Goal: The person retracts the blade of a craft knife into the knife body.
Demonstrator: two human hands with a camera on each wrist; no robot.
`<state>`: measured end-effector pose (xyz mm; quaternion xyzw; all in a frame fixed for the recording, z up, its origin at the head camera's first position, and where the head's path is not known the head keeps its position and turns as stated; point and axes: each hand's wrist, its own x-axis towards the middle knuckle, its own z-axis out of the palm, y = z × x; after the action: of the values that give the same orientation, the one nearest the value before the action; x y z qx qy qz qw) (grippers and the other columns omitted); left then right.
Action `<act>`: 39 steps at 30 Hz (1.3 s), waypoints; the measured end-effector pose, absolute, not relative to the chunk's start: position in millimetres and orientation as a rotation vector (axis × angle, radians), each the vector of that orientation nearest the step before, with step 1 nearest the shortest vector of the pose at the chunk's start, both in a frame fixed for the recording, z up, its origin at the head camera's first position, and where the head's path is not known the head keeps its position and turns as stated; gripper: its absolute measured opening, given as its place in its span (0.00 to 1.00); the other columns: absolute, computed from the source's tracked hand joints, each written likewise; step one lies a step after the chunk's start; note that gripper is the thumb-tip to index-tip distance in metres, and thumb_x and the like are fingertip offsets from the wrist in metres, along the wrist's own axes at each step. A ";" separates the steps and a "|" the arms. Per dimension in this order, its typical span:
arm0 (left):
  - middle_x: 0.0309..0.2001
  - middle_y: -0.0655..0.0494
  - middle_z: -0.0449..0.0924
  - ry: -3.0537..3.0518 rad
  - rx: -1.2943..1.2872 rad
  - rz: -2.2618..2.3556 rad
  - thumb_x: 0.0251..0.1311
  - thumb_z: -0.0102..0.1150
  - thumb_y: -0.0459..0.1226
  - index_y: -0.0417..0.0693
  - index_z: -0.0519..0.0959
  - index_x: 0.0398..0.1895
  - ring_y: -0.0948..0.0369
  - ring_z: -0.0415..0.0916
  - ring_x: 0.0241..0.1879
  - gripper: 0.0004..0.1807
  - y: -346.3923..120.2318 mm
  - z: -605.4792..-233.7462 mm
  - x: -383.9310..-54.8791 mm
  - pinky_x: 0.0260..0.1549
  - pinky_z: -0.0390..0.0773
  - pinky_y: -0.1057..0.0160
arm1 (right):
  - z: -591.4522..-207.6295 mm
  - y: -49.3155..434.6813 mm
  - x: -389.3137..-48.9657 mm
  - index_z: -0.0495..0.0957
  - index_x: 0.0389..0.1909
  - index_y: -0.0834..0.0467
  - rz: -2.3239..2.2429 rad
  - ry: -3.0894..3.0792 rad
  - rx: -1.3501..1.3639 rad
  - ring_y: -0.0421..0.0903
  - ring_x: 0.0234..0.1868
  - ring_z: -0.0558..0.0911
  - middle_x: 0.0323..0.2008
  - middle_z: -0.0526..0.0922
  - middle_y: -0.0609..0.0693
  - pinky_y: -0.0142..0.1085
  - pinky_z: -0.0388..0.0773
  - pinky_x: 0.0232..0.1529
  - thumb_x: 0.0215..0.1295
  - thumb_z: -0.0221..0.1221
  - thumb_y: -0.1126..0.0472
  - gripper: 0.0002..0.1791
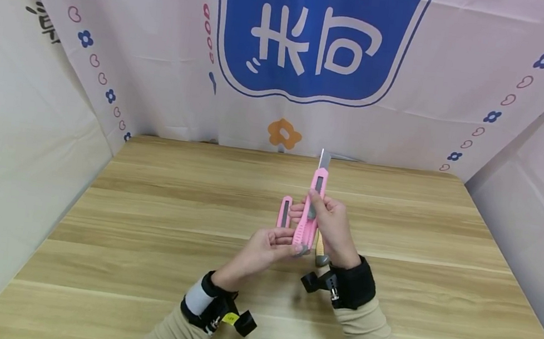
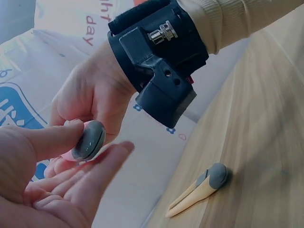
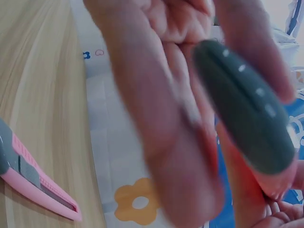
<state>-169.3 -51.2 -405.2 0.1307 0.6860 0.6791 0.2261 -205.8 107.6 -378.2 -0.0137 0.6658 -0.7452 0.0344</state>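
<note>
A pink utility knife [image 1: 311,213] with its metal blade out points away from me in the head view. My right hand [image 1: 336,227] grips its body, thumb lying along the top by the slider. At the knife's near end, my left hand [image 1: 265,250] pinches around the grey end cap [image 2: 92,141] with thumb and fingers. In the left wrist view the left thumb [image 2: 57,142] lies against that cap, and the fingers extend beneath it. The right wrist view shows the grey cap [image 3: 244,109] close up, with a blurred finger [image 3: 166,137] beside it.
Another pink utility knife [image 1: 284,210] lies on the wooden table [image 1: 165,269] just behind the left hand. A tan utility knife [image 2: 199,190] with a grey end lies partly under the right hand. A printed cloth [image 1: 161,84] hangs along the table's far edge.
</note>
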 end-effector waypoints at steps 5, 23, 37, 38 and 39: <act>0.55 0.30 0.78 1.862 0.299 1.917 0.61 0.57 0.26 0.28 0.70 0.60 0.48 0.83 0.50 0.23 -50.4 -405.7 -169.2 0.57 0.81 0.49 | -375.6 108.4 -206.1 0.72 0.46 0.75 -2.338 1.950 -0.035 0.38 0.31 0.88 0.25 0.88 0.41 0.34 0.88 0.41 0.76 0.46 0.52 0.25; 0.52 0.31 0.80 1.884 0.269 1.934 0.60 0.58 0.26 0.29 0.72 0.57 0.50 0.85 0.48 0.21 -48.5 -405.9 -167.9 0.55 0.83 0.51 | -381.3 104.0 -205.8 0.74 0.44 0.75 -2.334 1.972 0.102 0.41 0.35 0.89 0.26 0.89 0.44 0.29 0.87 0.45 0.74 0.48 0.52 0.26; 0.52 0.31 0.80 1.839 0.268 1.950 0.60 0.58 0.25 0.28 0.73 0.56 0.51 0.85 0.47 0.20 -48.3 -406.7 -167.1 0.50 0.86 0.61 | -381.6 105.5 -203.6 0.75 0.41 0.73 -2.324 1.993 0.066 0.38 0.32 0.88 0.24 0.88 0.42 0.27 0.86 0.44 0.74 0.49 0.53 0.23; 0.52 0.31 0.79 1.836 0.270 1.952 0.60 0.58 0.25 0.28 0.72 0.56 0.52 0.85 0.47 0.20 -48.5 -406.7 -167.3 0.50 0.86 0.61 | -380.9 105.5 -203.5 0.76 0.41 0.72 -2.322 1.998 0.064 0.38 0.33 0.87 0.24 0.87 0.42 0.26 0.86 0.45 0.74 0.49 0.53 0.23; 0.52 0.30 0.79 1.835 0.273 1.953 0.60 0.58 0.25 0.27 0.72 0.56 0.53 0.86 0.47 0.20 -48.7 -406.7 -167.4 0.50 0.86 0.61 | -380.3 105.5 -203.4 0.76 0.41 0.72 -2.316 2.003 0.060 0.37 0.33 0.87 0.25 0.88 0.42 0.26 0.85 0.45 0.74 0.48 0.53 0.23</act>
<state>-167.4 -48.7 -406.7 0.0986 0.6643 0.7068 0.2222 -203.4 105.5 -380.3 0.0197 0.6536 -0.7556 0.0393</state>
